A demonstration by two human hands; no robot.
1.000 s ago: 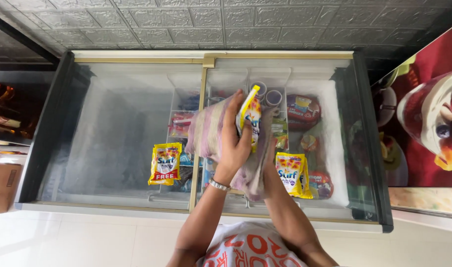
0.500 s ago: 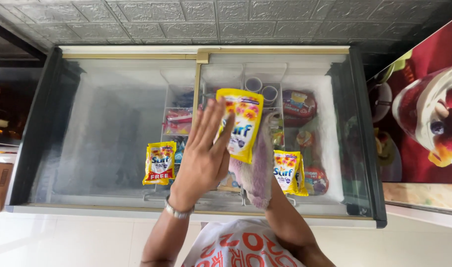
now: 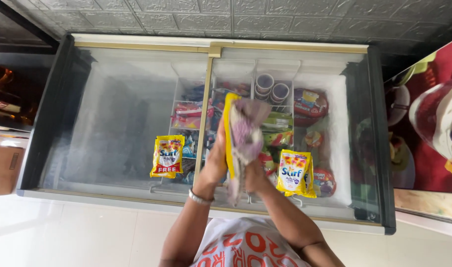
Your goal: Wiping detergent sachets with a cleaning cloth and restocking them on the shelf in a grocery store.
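Turned edge-on since half a second earlier, the yellow sachet [image 3: 229,136] was pinched with a mauve cloth [image 3: 246,136] between the left hand [image 3: 216,163] and right hand [image 3: 253,175] above the freezer lid [image 3: 137,123]; light, floppy, probably slick, best gripped by its edges.

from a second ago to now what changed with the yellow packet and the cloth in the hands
The left hand has turned the yellow packet from face-up to edge-on, and it now lies against the pinkish cloth that the right hand holds. Both hands keep their grip. The two yellow packets on the freezer lid have stayed where they were.
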